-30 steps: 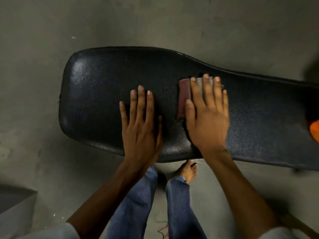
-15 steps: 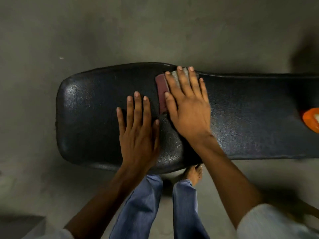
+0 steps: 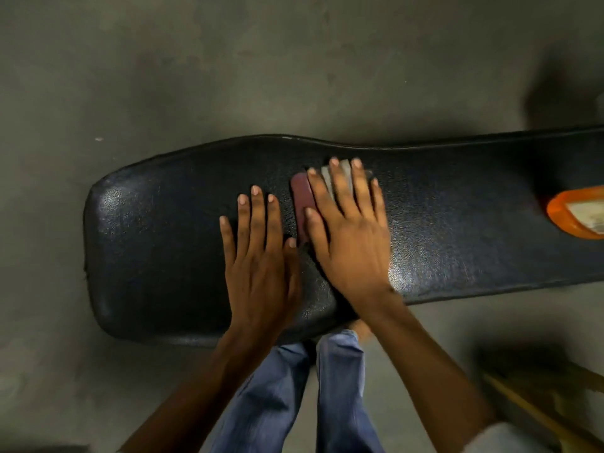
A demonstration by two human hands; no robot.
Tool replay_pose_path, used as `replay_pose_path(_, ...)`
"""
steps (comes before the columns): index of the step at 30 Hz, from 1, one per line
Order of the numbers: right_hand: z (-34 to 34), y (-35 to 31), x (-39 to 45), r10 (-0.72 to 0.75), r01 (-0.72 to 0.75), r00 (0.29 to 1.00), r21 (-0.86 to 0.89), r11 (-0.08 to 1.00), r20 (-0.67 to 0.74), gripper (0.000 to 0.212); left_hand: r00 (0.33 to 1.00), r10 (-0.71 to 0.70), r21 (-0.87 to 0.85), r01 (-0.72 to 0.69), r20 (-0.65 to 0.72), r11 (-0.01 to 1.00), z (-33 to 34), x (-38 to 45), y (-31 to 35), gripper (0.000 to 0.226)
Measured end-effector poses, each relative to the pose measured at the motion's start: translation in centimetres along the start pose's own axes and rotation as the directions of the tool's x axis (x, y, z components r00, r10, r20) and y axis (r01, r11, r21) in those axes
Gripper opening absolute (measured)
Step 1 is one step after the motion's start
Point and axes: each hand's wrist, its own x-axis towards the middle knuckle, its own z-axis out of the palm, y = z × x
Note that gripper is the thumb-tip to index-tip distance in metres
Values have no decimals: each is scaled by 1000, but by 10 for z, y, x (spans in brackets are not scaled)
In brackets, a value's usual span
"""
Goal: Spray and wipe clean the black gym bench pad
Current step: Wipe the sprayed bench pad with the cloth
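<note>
The black gym bench pad [image 3: 157, 243] stretches across the view from left to right, its textured surface shiny near the front edge. My left hand [image 3: 261, 259] lies flat on the pad with straight, spread fingers. Just right of it, my right hand [image 3: 349, 237] presses flat on a folded cloth [image 3: 302, 201], maroon on its left side and grey under the fingertips. Most of the cloth is hidden under that hand. An orange spray bottle [image 3: 568, 214] with a pale label lies on the pad at the far right edge.
Grey concrete floor [image 3: 228, 76] surrounds the bench. My legs in blue jeans [image 3: 277, 397] stand below the pad's near edge. A wooden strip [image 3: 536, 410] lies on the floor at lower right.
My right hand has slid the cloth back from the pad's far edge toward the middle. The left hand stays flat on the pad. The view has shifted, showing more of the orange bottle.
</note>
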Motion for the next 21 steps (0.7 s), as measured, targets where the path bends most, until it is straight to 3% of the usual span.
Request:
replay_pose_path(3, -3, 31, 27, 11, -11, 999, 8, 1000, -41, 57, 999, 35, -5, -35, 2, 999, 2, 10, 15, 63)
replay_pose_path(7, -16, 66, -5, 235, -236, 970, -8, 972, -66, 58, 990, 113, 61, -118, 80, 991, 10, 19, 33, 64)
replay_pose_path(10, -16, 54, -55, 339, -340, 940, -23, 940, -34, 61, 991, 103, 36, -106, 90, 994, 10, 18, 31, 63)
replay_pose_path(14, -5, 24, -72, 267, -267, 963, -10, 964, 39, 61, 990, 101, -4, -101, 101, 995, 8, 20, 35, 62)
replay_pose_path(21, -6, 48, -92, 168, -169, 985, 10, 986, 30, 62, 988, 115, 17, -118, 104, 993, 14, 22, 41, 62)
